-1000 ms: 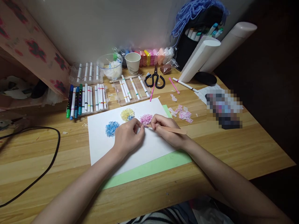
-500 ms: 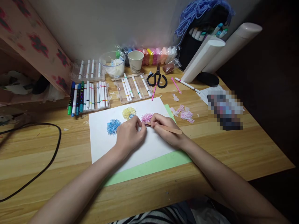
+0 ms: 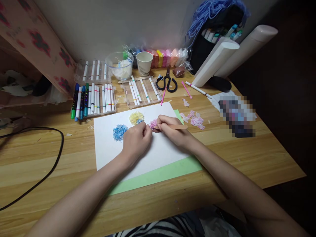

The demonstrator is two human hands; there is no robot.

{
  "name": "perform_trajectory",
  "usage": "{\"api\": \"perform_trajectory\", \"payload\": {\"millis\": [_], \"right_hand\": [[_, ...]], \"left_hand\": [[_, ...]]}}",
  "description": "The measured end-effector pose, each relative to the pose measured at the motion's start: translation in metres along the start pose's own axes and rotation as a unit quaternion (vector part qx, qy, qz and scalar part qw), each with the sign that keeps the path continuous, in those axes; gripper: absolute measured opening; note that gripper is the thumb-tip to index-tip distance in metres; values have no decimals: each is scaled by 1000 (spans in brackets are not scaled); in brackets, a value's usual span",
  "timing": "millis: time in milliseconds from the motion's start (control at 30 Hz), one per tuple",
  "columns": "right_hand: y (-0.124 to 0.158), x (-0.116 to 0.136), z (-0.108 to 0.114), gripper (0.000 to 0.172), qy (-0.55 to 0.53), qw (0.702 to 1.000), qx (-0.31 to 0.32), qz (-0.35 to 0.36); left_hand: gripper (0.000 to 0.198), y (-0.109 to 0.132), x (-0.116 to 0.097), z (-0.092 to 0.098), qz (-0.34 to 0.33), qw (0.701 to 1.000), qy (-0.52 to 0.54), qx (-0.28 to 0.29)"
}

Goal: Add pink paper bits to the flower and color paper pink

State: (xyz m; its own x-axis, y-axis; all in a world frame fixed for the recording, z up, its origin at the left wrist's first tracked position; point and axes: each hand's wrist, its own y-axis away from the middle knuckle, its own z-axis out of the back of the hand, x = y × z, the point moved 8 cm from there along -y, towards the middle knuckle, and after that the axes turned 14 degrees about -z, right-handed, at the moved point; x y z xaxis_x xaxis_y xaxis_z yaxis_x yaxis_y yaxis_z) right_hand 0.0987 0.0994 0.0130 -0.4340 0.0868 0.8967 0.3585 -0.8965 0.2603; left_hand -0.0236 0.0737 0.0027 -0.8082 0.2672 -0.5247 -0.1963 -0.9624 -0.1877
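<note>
A white sheet of paper [image 3: 108, 158] lies over a green sheet [image 3: 158, 177] on the wooden table. On it are a blue textured blob [image 3: 120, 132], a yellow one [image 3: 136, 117] and a pink one [image 3: 153, 123]. My right hand [image 3: 172, 130] is closed around a flat wooden craft stick [image 3: 179, 127], its tip at the lower edge of the pink blob. My left hand [image 3: 137, 138] rests on the paper between the blue and pink blobs, fingers curled together; whatever they pinch is hidden. A small brownish patch shows under the stick's tip.
Pink paper scraps [image 3: 196, 120] lie right of the sheet. Behind it are black-handled scissors [image 3: 168, 82], marker cases [image 3: 142, 93], a paper cup [image 3: 144, 63] and a clear bowl [image 3: 120, 67]. White tubes [image 3: 217, 62] stand at the right; a black cable [image 3: 60, 151] curves at the left.
My right hand has shifted slightly left and up, and the craft stick now lies flatter. My left fingers are curled in more tightly. The view has shifted a little.
</note>
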Motion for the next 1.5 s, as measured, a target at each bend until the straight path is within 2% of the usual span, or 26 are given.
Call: {"api": "perform_trajectory", "payload": {"millis": [167,267,367,467,567,633,733,800,867,967,1133,1300,1400,1500], "right_hand": [[-15,22,-7,23,97,995,21,-7],[-24,27,-10,25,127,991,15,-51],[-29,26,-12,25,109,991,35,-71],[-25,28,-4,22,56,995,67,-45],[-16,29,19,21,24,997,69,-10],[-9,25,42,21,-16,999,48,-2],[2,10,87,28,-42,998,-52,5],[10,-2,114,26,7,990,-141,19],[15,-13,128,25,85,979,-184,19],[15,-27,126,25,173,972,-160,9],[11,-30,108,16,227,965,-122,43],[7,-30,98,14,277,949,-130,80],[9,-28,103,13,244,955,-153,71],[13,-26,113,16,155,969,-187,37]], "left_hand": [[31,0,0,1,-1,1000,8,-4],[31,0,1,1,-6,1000,16,-8],[30,0,1,1,-9,1000,19,-12],[31,0,0,2,-12,1000,20,-17],[32,1,0,2,-12,1000,20,-15],[32,1,-1,2,-19,999,26,-11],[32,1,-9,-1,-72,997,39,0],[32,2,-18,-4,-125,991,40,14],[31,4,-27,-7,-172,984,40,29],[29,6,-34,-7,-212,976,47,32],[30,6,-34,-3,-214,975,55,26],[32,5,-34,-3,-220,974,53,24],[32,6,-33,-3,-218,974,49,21],[32,6,-33,-4,-214,975,49,24]]}}
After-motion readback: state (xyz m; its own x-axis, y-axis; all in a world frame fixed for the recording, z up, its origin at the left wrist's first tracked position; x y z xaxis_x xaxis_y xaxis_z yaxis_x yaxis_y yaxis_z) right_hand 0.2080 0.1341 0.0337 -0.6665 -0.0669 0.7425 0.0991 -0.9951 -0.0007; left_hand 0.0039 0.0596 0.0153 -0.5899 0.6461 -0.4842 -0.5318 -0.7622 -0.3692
